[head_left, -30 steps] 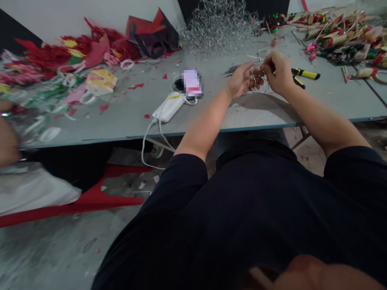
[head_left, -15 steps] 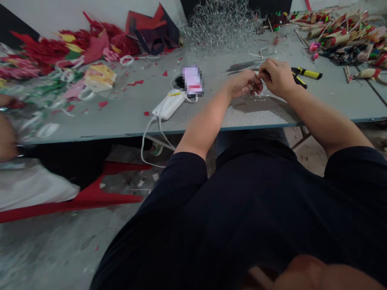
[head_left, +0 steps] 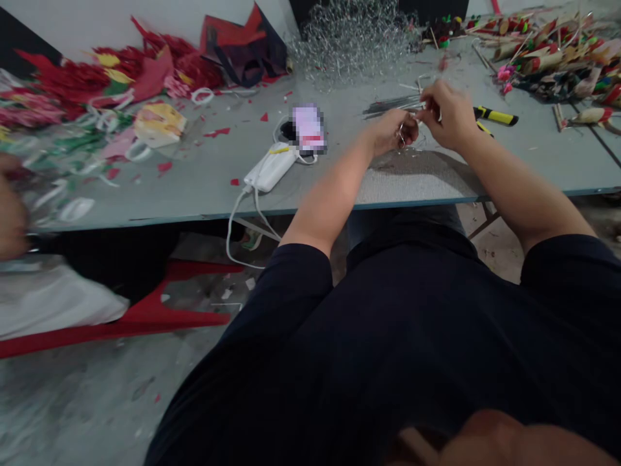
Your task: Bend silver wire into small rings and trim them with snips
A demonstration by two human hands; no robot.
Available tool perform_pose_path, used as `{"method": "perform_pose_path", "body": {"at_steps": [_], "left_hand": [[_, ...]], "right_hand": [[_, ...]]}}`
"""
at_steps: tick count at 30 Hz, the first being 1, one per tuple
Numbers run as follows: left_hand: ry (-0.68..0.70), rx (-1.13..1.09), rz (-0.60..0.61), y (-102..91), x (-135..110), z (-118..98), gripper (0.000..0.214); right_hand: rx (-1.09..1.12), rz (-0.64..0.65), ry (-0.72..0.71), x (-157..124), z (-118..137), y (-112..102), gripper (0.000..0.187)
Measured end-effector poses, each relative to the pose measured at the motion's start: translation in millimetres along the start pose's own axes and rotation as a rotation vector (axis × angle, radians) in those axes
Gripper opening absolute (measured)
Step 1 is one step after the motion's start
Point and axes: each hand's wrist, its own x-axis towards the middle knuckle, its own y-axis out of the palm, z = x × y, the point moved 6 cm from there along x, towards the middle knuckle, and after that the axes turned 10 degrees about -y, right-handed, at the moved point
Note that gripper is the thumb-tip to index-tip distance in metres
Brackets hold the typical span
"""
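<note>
My left hand [head_left: 394,129] curled on bent wire [head_left: 402,136], my right hand [head_left: 449,115] just beside, whether pinching I cannot tell, between the tabletop's [head_left: 194,191] front and back edges

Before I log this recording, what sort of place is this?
Probably a craft workshop: a long table holds a heap of tangled silvery wire, red and pink flower-like decorations, and a yellow-and-black hand tool.

On the grey table [head_left: 194,197], thin straight wires [head_left: 385,108] lie just beyond the left hand [head_left: 394,131]. A yellow-and-black tool [head_left: 499,116] rests right of the right hand [head_left: 449,116]; a white box [head_left: 272,169] lies left of both.
</note>
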Motion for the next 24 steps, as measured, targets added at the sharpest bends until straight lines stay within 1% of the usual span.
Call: {"method": "perform_pose_path", "body": {"at_steps": [3,4,5,6,8,9,11,14,16,17,18,19,20,21,22,24], "left_hand": [[0.02,-0.023,-0.036,-5.0,4,-5,0.045],[0.04,-0.036,-0.051,-6.6,4,-7,0.047],[0.065,-0.056,-0.077,-8.7,5,-9,0.049],[0.088,-0.082,-0.113,-11.2,5,-11,0.049],[0.1,-0.125,-0.172,-15.6,6,-12,0.044],[0.105,-0.148,-0.199,-18.1,7,-12,0.041],[0.122,-0.191,-0.232,-23.1,12,-11,0.037],[0.14,-0.248,-0.261,-32.2,21,-10,0.032],[0.083,-0.266,-0.256,-36.3,29,-5,0.027],[0.051,-0.265,-0.254,-37.7,31,-2,0.024],[0.027,-0.26,-0.262,-39.1,33,0,0.02],[0.019,-0.254,-0.279,-40.6,33,0,0.018],[0.027,-0.254,-0.3,-41.9,32,-1,0.017],[0.047,-0.266,-0.314,-42.6,29,-3,0.017],[0.075,-0.293,-0.324,-43.0,26,-5,0.017],[0.12,-0.358,-0.323,-42.7,20,-10,0.019]], "right_hand": [[-0.018,-0.156,0.041,1,-25,-27,0.045],[-0.055,-0.17,0.099,-2,-38,-37,0.042],[-0.098,-0.152,0.159,-5,-53,-45,0.043],[-0.129,-0.127,0.212,-8,-67,-52,0.049],[-0.137,-0.036,0.307,-17,-94,-62,0.068],[-0.14,-0.014,0.354,-21,-104,-66,0.075],[-0.152,0.032,0.445,-28,-116,-71,0.076],[-0.267,0.146,0.613,-34,-115,-68,0.073],[-0.401,0.252,0.719,-38,-107,-62,0.074],[-0.45,0.274,0.746,-39,-103,-58,0.07],[-0.472,0.253,0.744,-39,-99,-56,0.062],[-0.471,0.205,0.732,-39,-96,-54,0.052],[-0.451,0.152,0.705,-39,-94,-52,0.043],[-0.418,0.099,0.666,-38,-94,-50,0.039],[-0.376,0.056,0.623,-38,-94,-48,0.04],[-0.302,0.012,0.563,-36,-97,-47,0.048]]}}
